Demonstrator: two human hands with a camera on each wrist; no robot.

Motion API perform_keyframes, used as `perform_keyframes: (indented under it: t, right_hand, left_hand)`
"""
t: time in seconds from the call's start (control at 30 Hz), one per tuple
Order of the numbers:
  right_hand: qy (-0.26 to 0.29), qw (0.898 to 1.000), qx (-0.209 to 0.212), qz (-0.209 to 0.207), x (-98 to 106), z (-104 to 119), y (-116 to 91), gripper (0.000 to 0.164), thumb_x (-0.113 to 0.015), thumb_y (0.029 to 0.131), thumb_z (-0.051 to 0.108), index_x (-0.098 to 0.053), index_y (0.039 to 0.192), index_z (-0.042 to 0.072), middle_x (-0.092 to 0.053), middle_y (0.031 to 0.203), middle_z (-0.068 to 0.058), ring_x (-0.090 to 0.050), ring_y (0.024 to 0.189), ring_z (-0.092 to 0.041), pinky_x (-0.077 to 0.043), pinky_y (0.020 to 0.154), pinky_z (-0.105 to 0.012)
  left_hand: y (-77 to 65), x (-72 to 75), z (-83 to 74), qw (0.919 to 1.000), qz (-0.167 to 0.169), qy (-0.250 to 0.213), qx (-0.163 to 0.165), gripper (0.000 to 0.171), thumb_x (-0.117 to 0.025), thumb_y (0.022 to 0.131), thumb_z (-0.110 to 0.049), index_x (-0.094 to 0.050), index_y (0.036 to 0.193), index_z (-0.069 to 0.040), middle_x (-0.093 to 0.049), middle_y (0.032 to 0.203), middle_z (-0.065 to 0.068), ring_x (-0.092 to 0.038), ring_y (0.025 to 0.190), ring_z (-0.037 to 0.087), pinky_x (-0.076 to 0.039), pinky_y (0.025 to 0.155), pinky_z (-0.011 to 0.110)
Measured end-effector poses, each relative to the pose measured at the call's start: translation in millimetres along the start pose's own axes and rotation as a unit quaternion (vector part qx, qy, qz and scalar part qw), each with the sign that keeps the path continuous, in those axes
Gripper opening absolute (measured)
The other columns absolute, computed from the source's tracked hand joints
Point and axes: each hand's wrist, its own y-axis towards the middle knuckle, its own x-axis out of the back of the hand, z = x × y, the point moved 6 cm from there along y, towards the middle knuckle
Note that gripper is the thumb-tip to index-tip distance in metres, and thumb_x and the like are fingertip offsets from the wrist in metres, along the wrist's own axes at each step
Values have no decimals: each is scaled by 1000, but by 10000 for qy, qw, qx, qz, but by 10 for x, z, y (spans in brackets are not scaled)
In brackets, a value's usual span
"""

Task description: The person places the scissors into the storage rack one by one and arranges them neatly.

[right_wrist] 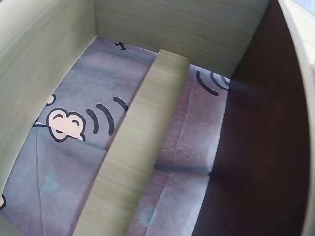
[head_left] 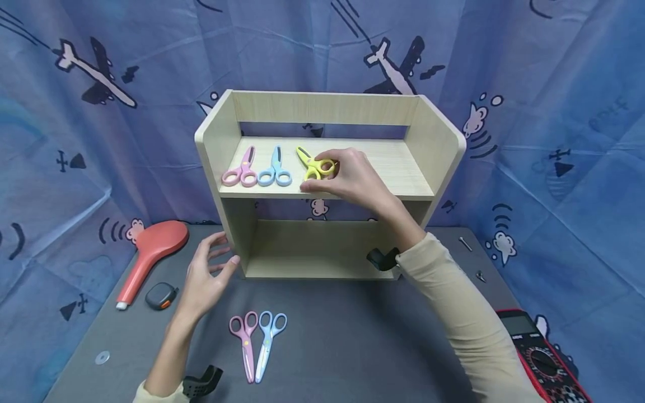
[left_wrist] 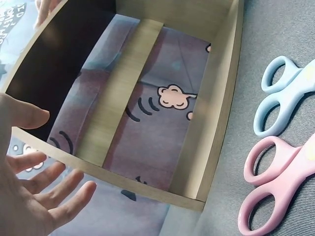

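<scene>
1. Yellow scissors (head_left: pixel 311 162): on the upper shelf (head_left: pixel 383 162), near its front edge, slightly left of mid-length.
2. Long axis oblique: blades toward the shelf's back-left corner, handles toward front-right.
3. Right hand (head_left: pixel 356 178) is nearer, just right of the scissors; thumb and fingers appear to pinch the handles.
4. Left hand (head_left: pixel 204 282): beside the left panel (head_left: pixel 218 151), fingers apart, nothing held; contact unclear.

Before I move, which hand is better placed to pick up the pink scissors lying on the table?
Probably the left hand: it holds nothing and is nearer the pink scissors on the table. The right hand is up at the shelf, pinching the yellow scissors.
</scene>
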Motion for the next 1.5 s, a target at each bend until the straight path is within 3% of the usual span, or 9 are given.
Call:
perform_keyframes:
  t: [0.4,0.57,0.73,0.83,1.0,1.1,1.27,1.37,1.5]
  right_hand:
    - [-669,9968,-296,-328,-139,-4,115,73,-95,77,58,-80,115,-3,-80,110,-17,-69,101,-28,-59,90,-43]
    - [-475,9982,-306,-203,-117,3,77,71,-95,80,52,-79,123,-2,-79,115,-17,-69,97,-27,-58,85,-40]
    - [-23,9995,-291,-154,-59,11,-19,70,-96,81,43,-75,132,0,-75,129,-17,-76,105,-30,-63,91,-44]
    - [240,9984,85,-504,-34,55,-141,66,-97,82,35,-73,132,0,-74,124,-17,-75,100,-30,-63,86,-39]
    - [801,9844,1360,-773,-202,256,-507,51,-96,82,16,-74,125,0,-73,111,-14,-69,86,-24,-59,74,-28]
    - [1127,9778,1756,-205,-499,347,-738,47,-94,84,14,-74,124,3,-75,114,-11,-68,88,-19,-62,77,-27]
    - [1625,9654,1325,1551,-1230,262,-1036,46,-90,90,17,-71,130,5,-74,122,-10,-71,97,-18,-64,83,-21]
    - [1509,9502,942,2558,-1676,120,-1199,49,-88,92,18,-69,136,5,-74,129,-12,-73,107,-24,-64,87,-22]
    - [729,9324,769,3454,-2124,-64,-1405,56,-88,93,22,-65,142,9,-70,139,-9,-67,121,-21,-59,101,-24]
  left_hand:
    - [3,5,-2,10000,26,-28,-14,60,-72,104,-12,-46,158,-3,-56,152,24,-65,136,47,-61,100,64]
    - [-3,8,-1,10000,38,-4,22,61,-71,104,-12,-46,158,-3,-56,152,24,-65,137,46,-61,101,65]
    - [-5,12,-2,10000,36,13,37,61,-71,104,-12,-45,159,-3,-55,153,24,-64,137,46,-60,101,65]
    - [-3,12,-2,10000,35,26,21,61,-71,104,-12,-45,159,-3,-55,153,24,-64,137,46,-60,101,65]
    - [-3,10,1,10000,37,35,-10,62,-72,104,-12,-45,159,-2,-55,152,25,-64,137,47,-60,101,65]
    - [0,8,2,10000,45,27,-11,62,-72,104,-12,-44,159,-2,-55,152,25,-64,137,47,-60,101,65]
    - [10,4,4,10000,39,33,24,62,-72,104,-13,-44,159,-3,-54,152,25,-64,137,47,-61,101,65]
    - [11,1,9,10000,45,45,65,62,-72,104,-13,-44,159,-3,-54,153,25,-64,137,47,-61,101,64]
    - [11,-1,10,9999,51,55,85,62,-72,104,-13,-45,158,-3,-55,153,24,-64,137,47,-60,101,65]
